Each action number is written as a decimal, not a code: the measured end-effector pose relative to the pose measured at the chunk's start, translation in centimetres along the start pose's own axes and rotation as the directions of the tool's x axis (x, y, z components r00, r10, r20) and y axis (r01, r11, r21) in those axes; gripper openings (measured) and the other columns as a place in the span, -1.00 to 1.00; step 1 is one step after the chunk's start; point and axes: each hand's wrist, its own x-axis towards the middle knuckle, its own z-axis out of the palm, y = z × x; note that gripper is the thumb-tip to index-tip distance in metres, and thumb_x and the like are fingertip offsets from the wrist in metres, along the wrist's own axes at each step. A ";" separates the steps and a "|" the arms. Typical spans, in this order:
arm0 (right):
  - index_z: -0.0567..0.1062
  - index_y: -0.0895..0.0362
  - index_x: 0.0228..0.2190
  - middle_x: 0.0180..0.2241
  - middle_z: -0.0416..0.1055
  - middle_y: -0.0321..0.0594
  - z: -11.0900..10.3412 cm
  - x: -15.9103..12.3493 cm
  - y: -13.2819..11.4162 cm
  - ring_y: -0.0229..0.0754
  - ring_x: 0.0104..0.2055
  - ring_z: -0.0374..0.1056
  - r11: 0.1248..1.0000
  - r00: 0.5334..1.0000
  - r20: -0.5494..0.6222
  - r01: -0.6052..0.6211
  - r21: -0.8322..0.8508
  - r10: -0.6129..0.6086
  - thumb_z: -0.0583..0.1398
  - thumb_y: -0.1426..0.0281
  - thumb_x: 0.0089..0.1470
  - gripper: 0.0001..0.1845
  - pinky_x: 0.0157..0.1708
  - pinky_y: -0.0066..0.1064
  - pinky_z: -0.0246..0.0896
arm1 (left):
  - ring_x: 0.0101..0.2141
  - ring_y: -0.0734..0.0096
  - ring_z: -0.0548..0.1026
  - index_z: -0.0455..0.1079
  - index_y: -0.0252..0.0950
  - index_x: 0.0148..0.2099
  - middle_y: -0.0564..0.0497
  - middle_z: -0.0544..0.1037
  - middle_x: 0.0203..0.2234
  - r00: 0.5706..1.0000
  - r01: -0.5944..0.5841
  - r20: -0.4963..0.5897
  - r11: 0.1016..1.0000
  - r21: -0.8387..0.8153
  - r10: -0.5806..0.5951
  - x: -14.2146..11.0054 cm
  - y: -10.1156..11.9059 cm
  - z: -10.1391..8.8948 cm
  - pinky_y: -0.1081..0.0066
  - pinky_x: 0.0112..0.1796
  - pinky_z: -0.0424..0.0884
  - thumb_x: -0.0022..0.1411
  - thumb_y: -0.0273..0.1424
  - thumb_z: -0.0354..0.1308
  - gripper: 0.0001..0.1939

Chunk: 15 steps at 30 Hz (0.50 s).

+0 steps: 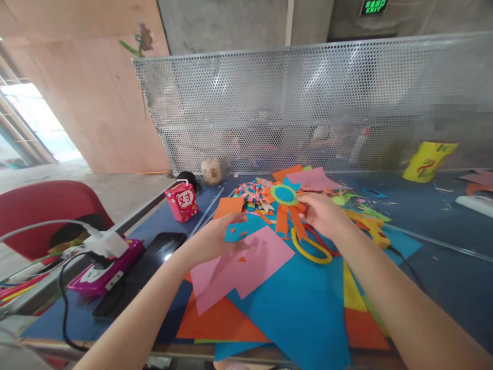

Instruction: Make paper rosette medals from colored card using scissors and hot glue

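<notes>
My right hand (322, 213) pinches the edge of a paper rosette (284, 194). It has a blue centre, a yellow fringed ring, blue points on top and orange strips hanging below. Over a pink paper sheet (265, 257) hovers my left hand (215, 237), fingers curved and apart, with nothing visible in it. Small orange scraps (242, 260) lie by that hand. Under the rosette and my right hand rest scissors (311, 255) with yellow and red handles. Blue paper (304, 303) spreads below the pink sheet.
A yellow glue gun (373, 228) with a black cord lies right of my right hand. Cut paper pieces (250, 192) heap behind the rosette. At left are a red box (182, 201), a phone (165, 249) and a purple power strip (111, 270). A perforated metal screen (246, 113) borders the back.
</notes>
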 end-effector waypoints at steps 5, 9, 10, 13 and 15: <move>0.28 0.14 -0.62 -0.68 0.24 -0.33 0.0 -0.4 -0.1 -0.34 -0.67 0.17 0.992 0.983 0.134 -0.123 -0.039 0.127 0.20 0.47 -0.28 -0.87 -0.73 -0.47 0.16 | -0.01 0.00 0.26 0.16 -0.17 0.10 -0.12 0.36 -0.02 0.995 0.024 0.089 0.948 0.316 -0.055 -0.4 -1.4 0.2 0.18 -0.07 0.14 -0.22 -0.06 0.21 -0.21; 0.29 0.15 -0.57 -0.64 0.26 -0.32 0.1 -0.4 -0.2 -0.33 -0.66 0.18 0.992 0.985 0.133 -0.100 -0.075 0.109 0.18 0.44 -0.24 -0.89 -0.68 -0.43 0.21 | -0.06 0.08 0.30 0.14 -0.20 0.11 -0.08 0.46 -0.12 0.999 -0.002 0.040 0.955 0.296 -0.010 -0.2 -1.8 1.2 0.23 -0.08 0.12 -0.13 -0.09 0.17 -0.27; 0.28 0.15 -0.56 -0.63 0.26 -0.31 0.0 -0.3 -0.3 -0.32 -0.65 0.19 0.993 0.991 0.111 -0.071 -0.089 0.081 0.17 0.44 -0.23 -0.89 -0.67 -0.42 0.22 | -0.10 0.12 0.33 0.17 -0.19 0.09 -0.06 0.48 -0.15 1.000 0.010 0.007 0.965 0.263 -0.012 -0.2 -1.9 1.3 0.26 -0.10 0.15 -0.10 -0.11 0.15 -0.32; 0.28 0.13 -0.47 -0.52 0.29 -0.28 0.0 -0.1 -0.5 -0.29 -0.56 0.24 0.989 0.997 -0.019 0.070 -0.128 -0.073 0.14 0.42 -0.17 -0.87 -0.62 -0.42 0.24 | -0.32 0.24 0.45 0.20 -0.13 0.05 -0.02 0.49 -0.16 0.994 0.065 -0.092 0.988 0.139 -0.053 -0.2 -1.9 1.2 0.36 -0.27 0.26 -0.04 -0.15 0.11 -0.43; 0.27 0.11 -0.37 -0.41 0.32 -0.25 0.3 -0.5 -0.5 -0.26 -0.46 0.28 0.944 0.960 -0.083 0.241 -0.227 -0.266 0.14 0.42 -0.12 -0.82 -0.53 -0.42 0.26 | -0.46 0.29 0.46 0.21 -0.13 0.05 -0.04 0.48 -0.14 0.985 0.095 -0.156 0.988 0.121 -0.075 -0.1 -2.0 1.1 0.36 -0.35 0.28 -0.01 -0.17 0.09 -0.47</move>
